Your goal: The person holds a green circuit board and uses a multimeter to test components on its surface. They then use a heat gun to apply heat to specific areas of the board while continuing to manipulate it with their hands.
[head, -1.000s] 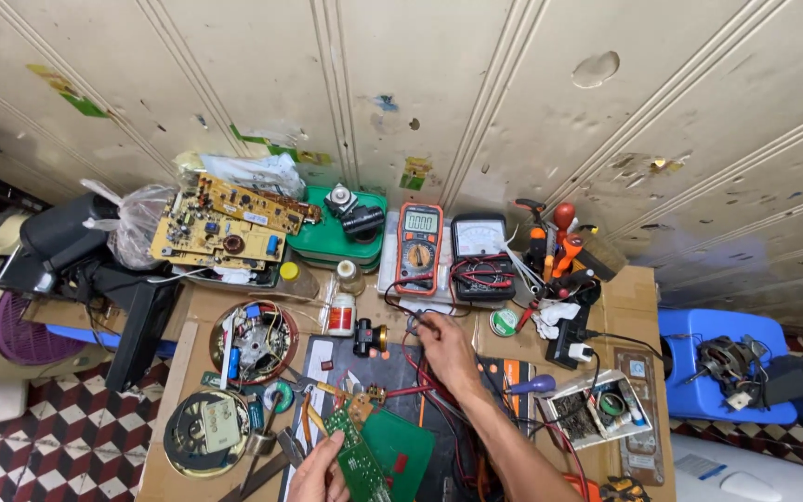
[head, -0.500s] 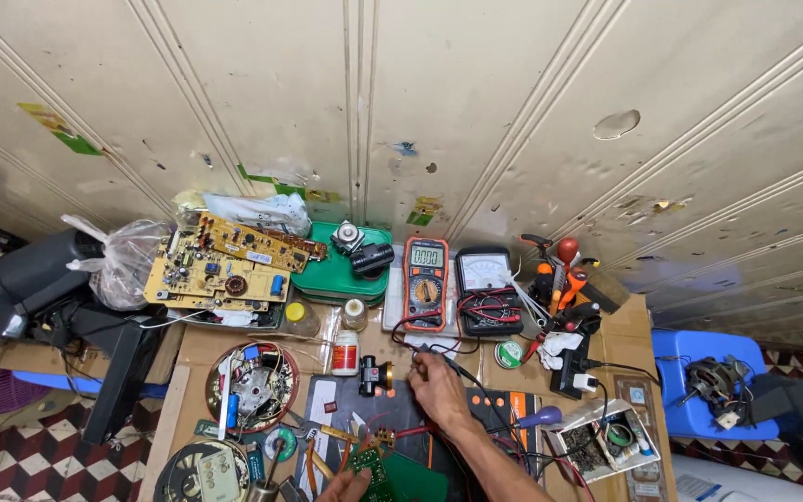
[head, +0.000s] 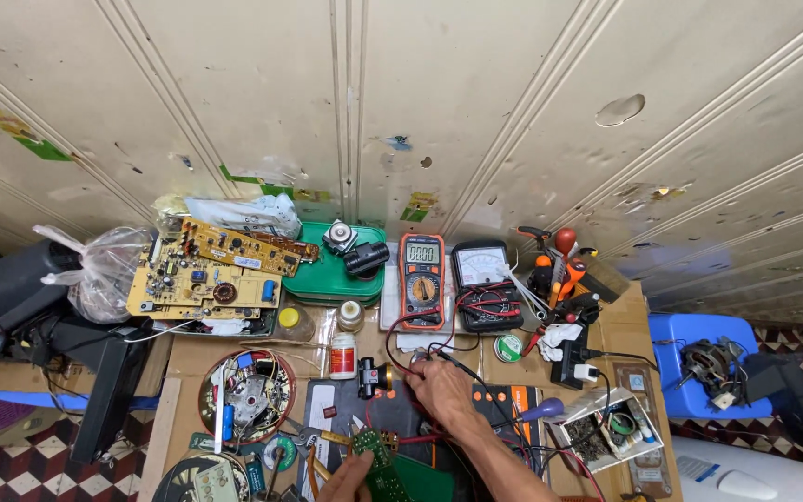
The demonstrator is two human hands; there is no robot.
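our left hand (head: 350, 479) pinches the small green circuit board (head: 378, 457) upright at the bench's near edge; our right hand (head: 440, 389), fingers pressed around the red and black probe leads (head: 401, 358), sits just beyond and right of it; nearer the orange multimeter (head: 421, 279).

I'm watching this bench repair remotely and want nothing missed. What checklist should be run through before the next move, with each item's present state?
1. Green circuit board held: ok, the left hand grips its lower edge.
2. Right hand on the test leads: ok, it rests where the red and black wires meet; the probe tips are hidden.
3. Orange multimeter on: ok, its display is lit; the reading is too small to tell.
4. Leads plugged into the meter: cannot tell, the wires tangle near both meters.
5. Room around the board: not ok, tools and parts crowd it.
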